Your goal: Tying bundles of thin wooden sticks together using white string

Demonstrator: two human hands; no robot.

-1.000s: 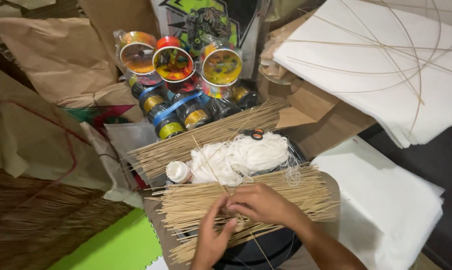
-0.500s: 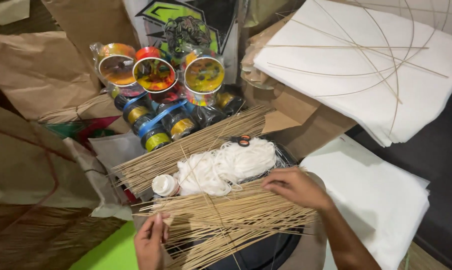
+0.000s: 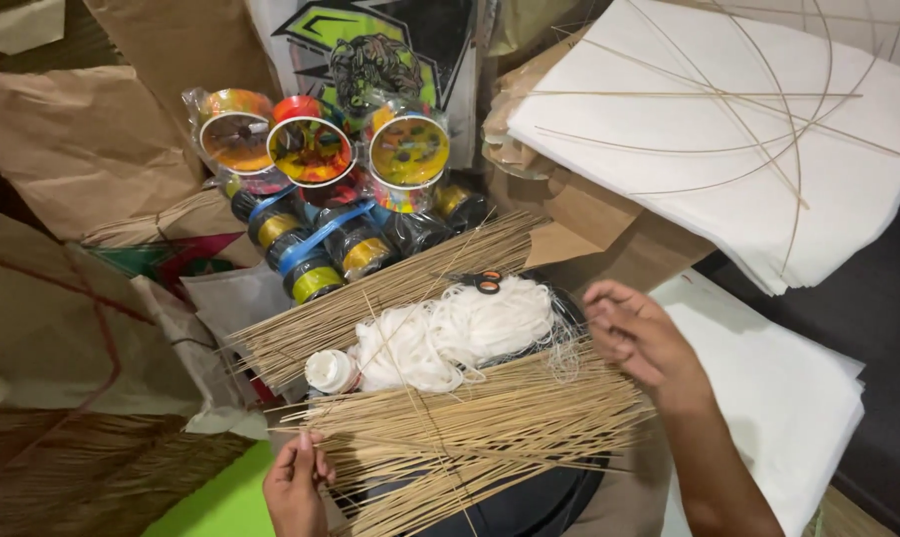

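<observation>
Crouching over a heap of thin sticks [image 3: 470,428], a person works with both hands well apart. Left hand [image 3: 296,487], near and low in the scene, is pinched shut on the left ends of a few sticks, fingers curled round them. Right hand [image 3: 637,336], off to the right, hovers loosely open just above the right end of the same heap, fingers bent, gripping nothing that can be made out; whether the fingertips touch the sticks cannot be told.

Sticks lie fanned across a dark round tub [image 3: 515,502], most running left to right, some crossing at angles. Second bundle of sticks [image 3: 380,298] lies just beyond, slanting up toward the far right. Between the two bundles: a tangle of white string [image 3: 450,333], with a small white spool [image 3: 329,371] touching its left side. Small scissors with orange-ringed handles [image 3: 487,283] sit at the far edge of the string.

Farther off, a cluster of bright reels wrapped in clear plastic [image 3: 311,149], with dark reels banded in yellow and blue [image 3: 311,259] below them. Brown paper [image 3: 82,139] piled to the left. Stack of white paper sheets [image 3: 758,169] far right, with bent thin sticks laid over it; another white stack [image 3: 778,398] near right, beside the right forearm. Patch of green sheet [image 3: 216,502] near left.
</observation>
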